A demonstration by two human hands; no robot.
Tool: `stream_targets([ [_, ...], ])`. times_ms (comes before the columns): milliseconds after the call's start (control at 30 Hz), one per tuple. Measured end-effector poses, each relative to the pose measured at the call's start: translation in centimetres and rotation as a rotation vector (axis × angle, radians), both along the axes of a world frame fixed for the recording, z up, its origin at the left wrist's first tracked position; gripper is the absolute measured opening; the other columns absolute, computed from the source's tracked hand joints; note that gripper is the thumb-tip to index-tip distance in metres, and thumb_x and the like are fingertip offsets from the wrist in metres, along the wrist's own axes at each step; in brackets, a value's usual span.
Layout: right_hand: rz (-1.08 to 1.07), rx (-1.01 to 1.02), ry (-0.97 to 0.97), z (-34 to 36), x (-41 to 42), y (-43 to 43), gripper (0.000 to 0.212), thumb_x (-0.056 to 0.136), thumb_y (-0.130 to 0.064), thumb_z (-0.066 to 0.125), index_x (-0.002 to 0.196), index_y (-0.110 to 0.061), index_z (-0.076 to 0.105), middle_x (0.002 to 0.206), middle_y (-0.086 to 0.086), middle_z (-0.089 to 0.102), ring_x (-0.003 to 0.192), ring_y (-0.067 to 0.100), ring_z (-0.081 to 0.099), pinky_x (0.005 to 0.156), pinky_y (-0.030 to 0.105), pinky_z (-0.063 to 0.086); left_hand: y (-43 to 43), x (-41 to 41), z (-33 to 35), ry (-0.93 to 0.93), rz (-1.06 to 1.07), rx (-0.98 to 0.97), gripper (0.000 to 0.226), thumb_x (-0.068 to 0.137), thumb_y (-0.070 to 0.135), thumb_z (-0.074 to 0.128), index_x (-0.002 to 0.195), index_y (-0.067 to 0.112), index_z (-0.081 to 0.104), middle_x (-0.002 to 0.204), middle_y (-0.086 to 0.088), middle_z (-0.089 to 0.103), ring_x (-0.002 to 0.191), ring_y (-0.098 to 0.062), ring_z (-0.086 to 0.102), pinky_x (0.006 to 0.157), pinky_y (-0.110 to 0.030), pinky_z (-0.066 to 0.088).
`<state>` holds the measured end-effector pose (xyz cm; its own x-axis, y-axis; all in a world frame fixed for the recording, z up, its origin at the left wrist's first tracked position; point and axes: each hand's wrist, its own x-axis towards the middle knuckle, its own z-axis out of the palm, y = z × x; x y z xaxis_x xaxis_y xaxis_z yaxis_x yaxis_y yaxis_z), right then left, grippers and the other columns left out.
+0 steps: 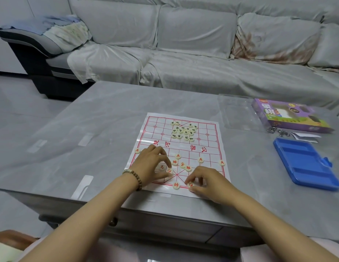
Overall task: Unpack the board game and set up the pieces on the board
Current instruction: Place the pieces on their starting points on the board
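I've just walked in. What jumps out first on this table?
The white board sheet with its red grid lies on the grey table, with a heap of black-lettered pieces bunched on its far half. On the near half, the left hand pinches one red-lettered piece and the right hand pinches another. A blue tray and a purple box sit off to the right.

Glossy plastic board sheet [208, 133], polished marble-look table [100, 118], cloth-covered sofa [183, 35]

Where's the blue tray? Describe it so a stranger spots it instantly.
Start at the grey table, right of the red-lined board. The blue tray lies nearest the front edge. Unlike the purple box and clear lid behind it, it is blue with long recesses.
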<state>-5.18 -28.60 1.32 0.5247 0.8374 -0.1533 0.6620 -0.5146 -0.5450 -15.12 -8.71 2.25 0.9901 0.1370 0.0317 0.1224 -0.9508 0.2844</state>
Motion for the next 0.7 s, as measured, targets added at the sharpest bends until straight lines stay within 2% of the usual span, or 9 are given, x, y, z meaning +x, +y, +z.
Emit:
stream_targets([
  [133, -0.017, 0.03, 0.067, -0.3, 0.0, 0.0, 0.027, 0.083, -0.032, 0.069, 0.108, -0.036, 0.062, 0.106, -0.019, 0.057, 0.094, 0.006, 0.054, 0.076, 0.014, 0.047, 0.3, -1.5, 0.2, 0.05, -0.028, -0.09, 0.031, 0.081, 0.047, 0.064, 0.106, 0.028, 0.063, 0.11, 0.009, 0.057, 0.097, -0.006, 0.044, 0.085, -0.02, 0.04],
  [267, -0.059, 0.017, 0.022, -0.5, 0.1, -0.1, 0.025, 0.079, -0.04, 0.071, 0.099, -0.038, 0.057, 0.103, -0.017, 0.056, 0.09, 0.009, 0.054, 0.078, 0.022, 0.05, 0.2, -2.3, -0.4, 0.135, -0.024, -0.119, 0.031, 0.082, 0.046, 0.063, 0.107, 0.027, 0.061, 0.098, 0.013, 0.057, 0.085, -0.004, 0.047, 0.071, -0.012, 0.038],
  [433, -0.063, -0.008, 0.021, -0.4, 0.2, 0.0, 0.022, 0.079, -0.039, 0.071, 0.099, -0.036, 0.061, 0.103, -0.016, 0.056, 0.091, 0.008, 0.054, 0.077, 0.019, 0.048, 0.5, -2.6, -0.7, 0.137, -0.001, -0.166, 0.034, 0.08, 0.047, 0.065, 0.108, 0.027, 0.06, 0.1, 0.01, 0.059, 0.087, -0.007, 0.052, 0.076, -0.016, 0.046],
  [533, -0.061, -0.016, 0.032, -0.3, 0.3, -0.1, 0.023, 0.08, -0.038, 0.071, 0.101, -0.035, 0.062, 0.104, -0.016, 0.056, 0.092, 0.006, 0.053, 0.073, 0.015, 0.046, 0.8, -2.5, -0.5, 0.16, -0.006, -0.211, 0.037, 0.08, 0.045, 0.067, 0.112, 0.029, 0.061, 0.098, 0.011, 0.057, 0.086, -0.007, 0.052, 0.075, -0.015, 0.045],
  [700, -0.074, -0.01, 0.036, -0.4, 0.3, 0.0, 0.021, 0.08, -0.036, 0.071, 0.099, -0.034, 0.064, 0.103, -0.015, 0.057, 0.092, 0.007, 0.054, 0.076, 0.017, 0.047, 0.8, -2.3, -0.6, 0.157, -0.009, -0.24, 0.03, 0.083, 0.039, 0.065, 0.111, 0.028, 0.064, 0.097, 0.01, 0.057, 0.08, -0.005, 0.05, 0.071, -0.011, 0.044],
])
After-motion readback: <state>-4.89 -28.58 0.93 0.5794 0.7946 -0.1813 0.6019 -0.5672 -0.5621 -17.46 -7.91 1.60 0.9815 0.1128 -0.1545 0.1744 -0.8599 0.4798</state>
